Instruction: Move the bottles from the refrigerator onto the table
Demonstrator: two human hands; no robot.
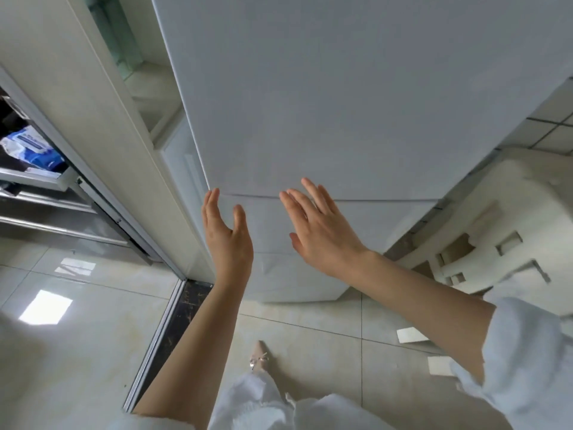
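You are standing at the fridge (325, 97) with both hands raised and empty. Your left hand (228, 234) is at the left edge of the upper door, fingers straight and relaxed, thumb spread; whether the fingertips touch the edge cannot be told. Your right hand (319, 225) is flat and open in front of the seam (387, 200) between the upper and lower doors, near the surface or on it.

No bottles are in view. The upper door stands slightly ajar, showing only a strip of shelves (124, 54) on the left, so the bottles are presumably behind it. The table is out of view too.

The likely trouble is the door. Pull from the edge with loose fingers and they may slip off. Swing it hard and it could meet the sliding frame (102, 125) just to the left. The foam block (508, 218) and scraps (410, 335) on the floor (77, 352) by your shoe (259, 356) could trip you once you turn away carrying bottles, so mind your footing.
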